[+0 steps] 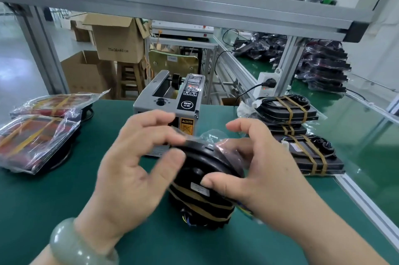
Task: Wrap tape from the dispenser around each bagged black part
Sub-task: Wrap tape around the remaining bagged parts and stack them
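Right, bagged black part (203,163) first: held up above the near middle of the table between both hands, just near of the dispenser. It's a round moulded housing in a loose clear bag. We judge it rigid and fairly weighty, and the film slippery and crinkly, so hold the hard rim through the bag, not the slack plastic. Coloured wires show at its near end, so keep off those.

Right hand (259,169) is clamped on it, thumb on the white label and the other fingers curled behind. Left hand (133,156) has its fingers (159,135) apart and bent and its thumb at the part's left edge. Motion blur here, so we cannot tell if it pinches film or tape. Brown tape bands (200,200) already cross the part's near half.

The room is a factory floor. An aluminium frame (172,5) spans overhead, with cardboard boxes (117,37) far left. The green mat (64,210) is flat and looks grippy. A pile of bagged parts (323,66) lies far right. Taped stacks sit on the left (36,139) and the right (287,111). The tape dispenser (172,100) stands in the middle, just beyond the hands.
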Tool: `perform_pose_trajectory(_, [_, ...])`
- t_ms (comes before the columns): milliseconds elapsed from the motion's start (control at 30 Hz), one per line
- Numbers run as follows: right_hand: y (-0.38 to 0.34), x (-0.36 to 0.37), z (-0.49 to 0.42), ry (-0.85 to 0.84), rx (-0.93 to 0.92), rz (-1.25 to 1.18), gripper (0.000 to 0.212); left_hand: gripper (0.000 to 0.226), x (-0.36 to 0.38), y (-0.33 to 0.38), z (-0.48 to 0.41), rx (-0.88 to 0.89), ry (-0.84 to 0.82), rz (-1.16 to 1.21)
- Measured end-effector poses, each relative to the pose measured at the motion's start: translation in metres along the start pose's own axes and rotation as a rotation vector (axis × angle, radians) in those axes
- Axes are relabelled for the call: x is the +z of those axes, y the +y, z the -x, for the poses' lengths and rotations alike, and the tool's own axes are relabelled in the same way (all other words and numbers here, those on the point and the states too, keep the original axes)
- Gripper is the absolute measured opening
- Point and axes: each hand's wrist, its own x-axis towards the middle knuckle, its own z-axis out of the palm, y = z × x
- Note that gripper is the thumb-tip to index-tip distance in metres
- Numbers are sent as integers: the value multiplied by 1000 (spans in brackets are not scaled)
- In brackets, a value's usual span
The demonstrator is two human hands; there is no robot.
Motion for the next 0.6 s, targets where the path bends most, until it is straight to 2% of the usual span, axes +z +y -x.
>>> perform_pose_trajectory(67, [3,2,1,4,-22,-82,84,25,4,10,-5,59,-153,-51])
perform_pose_trajectory(167, [4,0,2,-10,-159,-62,94,38,8,14,-12,-95,-297,-5])
perform_pose_trajectory(267, [11,-1,1,-15,-333,129,64,53,7,9,-19,-188,-361,44])
perform_pose_trajectory(333, [15,1,1,-3,-347,105,53,68,4,4,-22,-208,-394,112])
perform_pose_trajectory(367, [14,2,1,-13,-338,73,50,68,2,1,-22,-229,-390,152])
perform_pose_trajectory(433, [12,6,2,-44,-282,31,43,49,1,-5,-21,-353,-320,263])
perform_pose_trajectory(500, [13,9,6,-60,-216,-6,41,26,3,-19,-23,-605,-127,407])
perform_pose_trajectory(567, [15,11,7,-56,-192,-27,40,13,3,-40,-28,-872,110,339])
perform_pose_trajectory(600, [16,12,7,-53,-184,-44,39,11,2,-50,-31,-978,175,263])
